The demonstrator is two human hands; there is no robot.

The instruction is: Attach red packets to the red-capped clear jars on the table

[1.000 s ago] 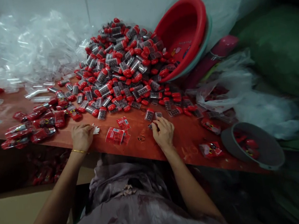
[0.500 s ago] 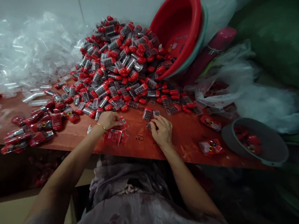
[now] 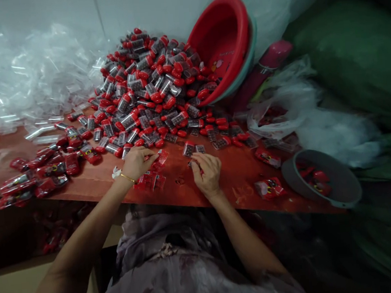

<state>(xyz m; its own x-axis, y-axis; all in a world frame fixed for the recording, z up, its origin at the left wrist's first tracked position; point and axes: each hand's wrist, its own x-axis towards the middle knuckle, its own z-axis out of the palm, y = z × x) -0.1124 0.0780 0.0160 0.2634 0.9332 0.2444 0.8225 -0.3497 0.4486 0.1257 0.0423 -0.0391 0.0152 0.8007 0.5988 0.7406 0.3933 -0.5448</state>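
Observation:
My left hand [image 3: 138, 164], a gold bangle at its wrist, hovers over small red printed packets [image 3: 147, 181] on the table. Its thumb and forefinger pinch together beside another red packet [image 3: 162, 157]; whatever lies between the fingertips is too small to make out. To the right, my right hand [image 3: 208, 172] has its fingers curled around a small red-and-dark container [image 3: 190, 164], mostly hidden by the hand. Just beyond those fingers lie a red-capped clear container with dark contents [image 3: 188, 149] and a similar clear one [image 3: 200, 149].
A tall heap of red-capped containers [image 3: 149, 86] spreads ahead, against a tipped red basin [image 3: 220, 44]. Clear empty cases [image 3: 31, 74] pile up at left, above finished-looking red packs [image 3: 50, 170]. At right sit a grey bowl [image 3: 289, 175], a red pack [image 3: 269, 188] and plastic bags [image 3: 338, 138].
The view has shifted slightly, so the table's contents appear a little left. My left fingertips have closed into a pinch near the red packets. My right fingers have curled further in.

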